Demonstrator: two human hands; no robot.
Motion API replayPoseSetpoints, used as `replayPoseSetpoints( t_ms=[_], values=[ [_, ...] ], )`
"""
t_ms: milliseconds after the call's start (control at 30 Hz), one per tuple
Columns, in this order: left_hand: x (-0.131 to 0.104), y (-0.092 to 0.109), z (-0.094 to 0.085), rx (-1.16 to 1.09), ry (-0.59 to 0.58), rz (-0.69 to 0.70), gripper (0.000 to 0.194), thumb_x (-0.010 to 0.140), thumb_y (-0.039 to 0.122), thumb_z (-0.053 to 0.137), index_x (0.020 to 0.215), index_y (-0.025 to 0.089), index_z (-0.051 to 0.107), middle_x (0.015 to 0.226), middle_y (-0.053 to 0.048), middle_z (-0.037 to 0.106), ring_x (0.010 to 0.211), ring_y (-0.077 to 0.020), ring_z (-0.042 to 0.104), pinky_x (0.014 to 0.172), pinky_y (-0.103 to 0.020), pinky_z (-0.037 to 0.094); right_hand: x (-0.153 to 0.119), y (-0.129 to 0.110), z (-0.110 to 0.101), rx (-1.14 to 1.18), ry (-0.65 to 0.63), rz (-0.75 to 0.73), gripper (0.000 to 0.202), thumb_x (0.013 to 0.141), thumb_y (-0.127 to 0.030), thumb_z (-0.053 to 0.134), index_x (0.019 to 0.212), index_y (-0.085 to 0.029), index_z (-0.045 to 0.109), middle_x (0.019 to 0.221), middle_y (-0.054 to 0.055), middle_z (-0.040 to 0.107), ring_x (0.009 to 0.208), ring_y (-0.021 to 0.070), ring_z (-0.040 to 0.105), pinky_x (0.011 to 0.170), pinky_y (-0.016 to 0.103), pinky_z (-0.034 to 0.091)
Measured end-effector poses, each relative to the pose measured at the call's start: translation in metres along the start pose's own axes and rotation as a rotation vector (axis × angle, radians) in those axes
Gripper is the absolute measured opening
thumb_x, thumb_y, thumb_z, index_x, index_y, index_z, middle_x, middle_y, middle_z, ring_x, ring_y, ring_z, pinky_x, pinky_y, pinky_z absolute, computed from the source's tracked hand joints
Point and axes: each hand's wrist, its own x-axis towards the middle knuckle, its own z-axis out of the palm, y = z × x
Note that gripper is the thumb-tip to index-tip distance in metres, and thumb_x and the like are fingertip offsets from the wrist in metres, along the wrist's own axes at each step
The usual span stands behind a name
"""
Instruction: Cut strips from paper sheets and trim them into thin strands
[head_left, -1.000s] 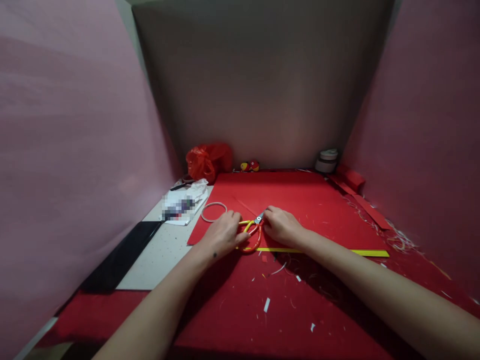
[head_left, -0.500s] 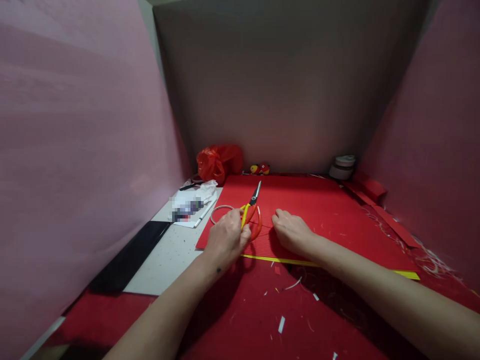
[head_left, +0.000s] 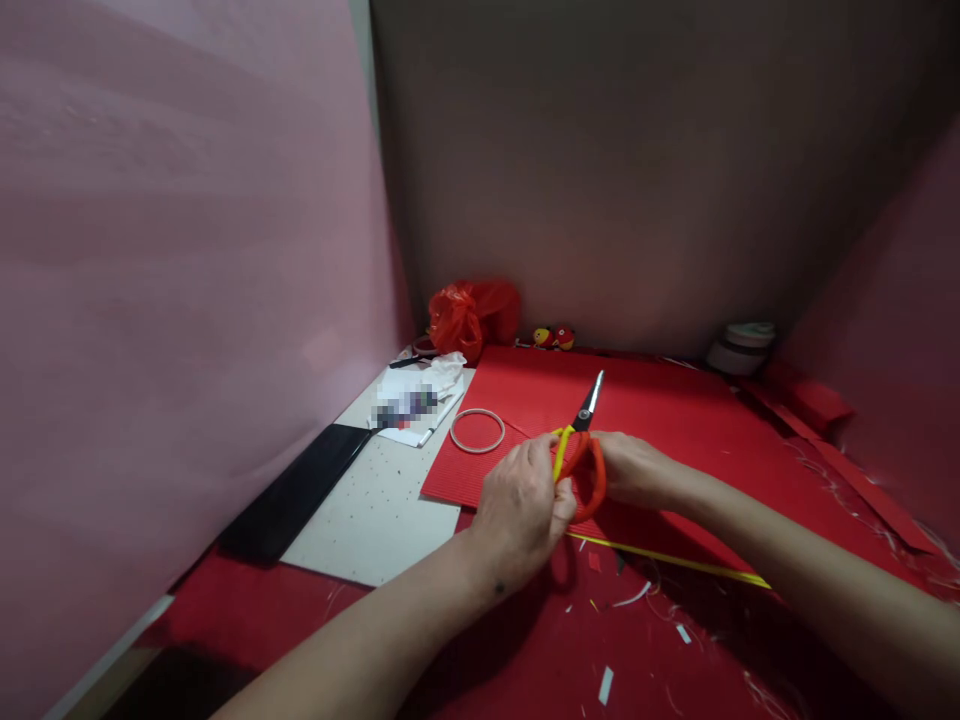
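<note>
My left hand [head_left: 521, 500] is closed on the yellow handle of a pair of scissors [head_left: 585, 420], whose blades point up and away from me. The blades look shut or nearly so. Right behind the orange handle loop is my right hand [head_left: 637, 468], its fingers curled and partly hidden by the scissors. Whatever it pinches is not visible. Both hands are over a red ribbed sheet [head_left: 667, 410]. A pale thin ring [head_left: 454, 440] lies on the sheet's left part, and a thin red cord [head_left: 517, 428] runs from near it toward my hands.
A red plastic bag [head_left: 472, 315], small red-and-yellow figures [head_left: 553, 338] and a round pale container [head_left: 741, 348] stand at the back. To the left are a pale board [head_left: 345, 520] and a black strip [head_left: 296, 495]. Red strips [head_left: 855, 465] lie right; paper scraps [head_left: 606, 686] lie in front.
The hands have come together, with my right hand now behind the scissors' orange handle. The ring, partly covered before, shows whole. The view has swung left, shifting everything rightward.
</note>
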Motion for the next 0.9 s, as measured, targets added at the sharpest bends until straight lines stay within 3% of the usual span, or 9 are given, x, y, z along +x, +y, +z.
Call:
replayPoseSetpoints(
  t_ms=[133, 300, 467, 800, 900],
  values=[
    [-0.003, 0.004, 0.005, -0.021, -0.017, 0.033, 0.04, 0.081, 0.021, 0.041, 0.119, 0.009, 0.041, 0.107, -0.014, 0.058, 0.098, -0.0243, 0.055, 0.086, -0.043, 0.047, 0.005, 0.001, -0.008, -0.005, -0.131, -0.049, 0.012, 0.077, -0.025, 0.052, 0.075, -0.019, 0.062, 0.066, 0.002, 0.06, 0.055, 0.0117, 0.047, 0.051, 0.022, 0.031],
    [-0.005, 0.008, 0.007, -0.007, -0.003, 0.069, 0.04, 0.08, 0.019, 0.041, 0.118, 0.007, 0.042, 0.102, -0.015, 0.058, 0.096, -0.0253, 0.055, 0.082, -0.044, 0.049, 0.005, 0.006, -0.002, 0.027, -0.075, -0.124, 0.014, 0.077, -0.022, 0.048, 0.073, -0.018, 0.061, 0.07, 0.002, 0.06, 0.058, 0.0109, 0.046, 0.053, 0.021, 0.033],
    [-0.007, 0.009, 0.008, -0.024, 0.012, 0.097, 0.038, 0.079, 0.018, 0.041, 0.116, 0.007, 0.044, 0.1, -0.014, 0.058, 0.092, -0.024, 0.055, 0.08, -0.043, 0.05, 0.003, 0.01, 0.002, 0.065, -0.056, -0.026, 0.011, 0.075, -0.023, 0.052, 0.068, -0.018, 0.059, 0.065, 0.0, 0.058, 0.056, 0.0108, 0.044, 0.05, 0.021, 0.032],
    [-0.007, 0.01, 0.012, -0.033, -0.007, 0.106, 0.043, 0.078, 0.018, 0.042, 0.119, 0.006, 0.042, 0.1, -0.013, 0.058, 0.091, -0.0239, 0.055, 0.081, -0.044, 0.05, -0.003, 0.02, -0.006, 0.222, -0.06, -0.061, 0.007, 0.07, -0.021, 0.055, 0.065, -0.018, 0.051, 0.062, -0.002, 0.05, 0.057, 0.0109, 0.041, 0.052, 0.021, 0.035],
    [-0.008, 0.012, 0.013, -0.031, 0.009, 0.114, 0.043, 0.078, 0.017, 0.042, 0.12, 0.006, 0.041, 0.101, -0.014, 0.058, 0.091, -0.0239, 0.055, 0.081, -0.044, 0.05, -0.004, 0.026, -0.007, 0.296, -0.081, 0.016, 0.009, 0.066, -0.018, 0.054, 0.061, -0.018, 0.047, 0.059, -0.002, 0.047, 0.055, 0.0104, 0.039, 0.049, 0.02, 0.033]
  ],
)
